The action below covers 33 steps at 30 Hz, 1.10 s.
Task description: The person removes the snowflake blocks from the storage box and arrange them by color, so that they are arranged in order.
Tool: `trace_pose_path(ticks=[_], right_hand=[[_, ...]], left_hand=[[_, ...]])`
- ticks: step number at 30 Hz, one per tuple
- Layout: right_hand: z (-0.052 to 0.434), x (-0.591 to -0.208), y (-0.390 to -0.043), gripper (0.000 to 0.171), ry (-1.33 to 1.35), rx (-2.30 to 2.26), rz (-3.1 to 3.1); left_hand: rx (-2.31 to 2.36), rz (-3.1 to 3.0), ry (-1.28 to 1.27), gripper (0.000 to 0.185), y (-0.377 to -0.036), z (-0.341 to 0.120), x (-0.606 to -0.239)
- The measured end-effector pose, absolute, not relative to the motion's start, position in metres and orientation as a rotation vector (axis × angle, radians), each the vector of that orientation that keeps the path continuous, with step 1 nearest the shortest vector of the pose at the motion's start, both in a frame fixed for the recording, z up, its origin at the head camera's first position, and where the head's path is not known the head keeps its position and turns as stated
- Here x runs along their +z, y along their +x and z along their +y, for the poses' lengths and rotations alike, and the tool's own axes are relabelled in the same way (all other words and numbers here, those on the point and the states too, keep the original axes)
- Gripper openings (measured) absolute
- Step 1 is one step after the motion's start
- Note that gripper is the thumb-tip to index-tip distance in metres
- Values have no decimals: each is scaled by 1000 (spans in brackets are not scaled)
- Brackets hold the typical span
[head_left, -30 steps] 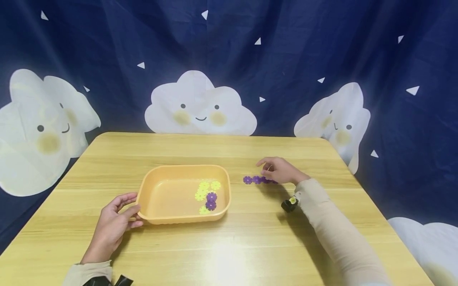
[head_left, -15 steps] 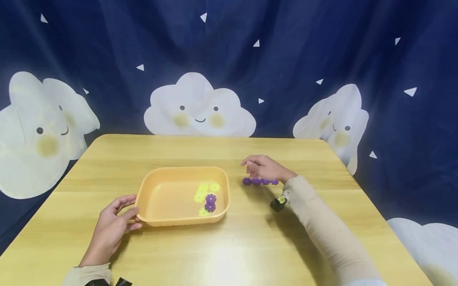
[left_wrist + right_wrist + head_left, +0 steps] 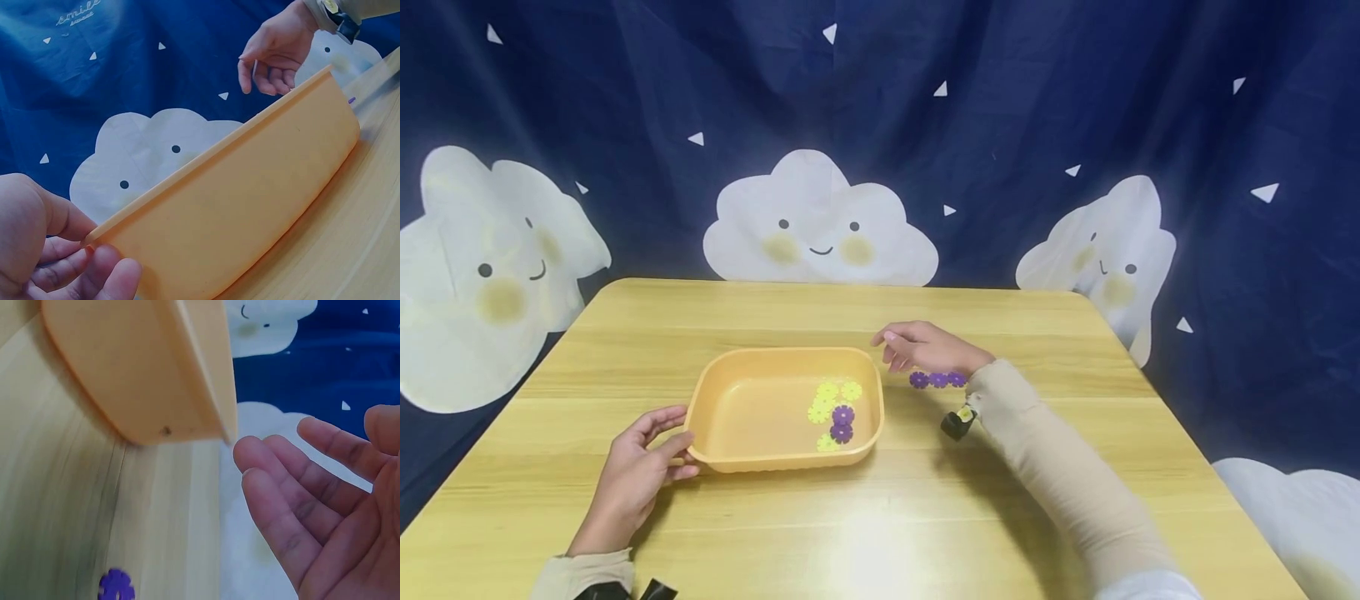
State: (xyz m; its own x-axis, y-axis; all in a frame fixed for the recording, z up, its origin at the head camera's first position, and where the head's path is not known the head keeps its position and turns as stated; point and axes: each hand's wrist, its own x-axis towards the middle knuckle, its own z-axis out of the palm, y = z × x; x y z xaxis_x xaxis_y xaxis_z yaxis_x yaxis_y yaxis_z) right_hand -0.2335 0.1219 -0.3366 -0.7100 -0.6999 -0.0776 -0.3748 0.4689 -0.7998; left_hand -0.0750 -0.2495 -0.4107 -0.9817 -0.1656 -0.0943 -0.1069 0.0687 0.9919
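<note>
Cloud-printed curtain behind, the table [image 3: 925, 517] carries an orange tray [image 3: 760, 454]; left hand [image 3: 636, 475] grips its rim; right hand [image 3: 925, 348] hovers empty, fingers relaxed, purple flower pieces [image 3: 937, 380] just beside.

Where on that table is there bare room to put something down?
The table is bare along its near edge, in front of the tray, across the far strip by the curtain, and at the far right. It is crowded between the tray and the purple flowers, where the right hand hovers. The left hand holds the tray's left rim.
</note>
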Motion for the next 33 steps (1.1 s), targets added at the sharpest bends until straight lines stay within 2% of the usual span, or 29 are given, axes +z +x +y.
trace_pose_path(ticks=[18, 33], right_hand=[[80, -331, -229, 38, -848, -1068, 2147], [55, -331, -228, 53, -738, -884, 1999]], left_hand=[[-2090, -2266, 297, 46, -74, -249, -411], [-2120, -2226, 286, 44, -75, -249, -411]])
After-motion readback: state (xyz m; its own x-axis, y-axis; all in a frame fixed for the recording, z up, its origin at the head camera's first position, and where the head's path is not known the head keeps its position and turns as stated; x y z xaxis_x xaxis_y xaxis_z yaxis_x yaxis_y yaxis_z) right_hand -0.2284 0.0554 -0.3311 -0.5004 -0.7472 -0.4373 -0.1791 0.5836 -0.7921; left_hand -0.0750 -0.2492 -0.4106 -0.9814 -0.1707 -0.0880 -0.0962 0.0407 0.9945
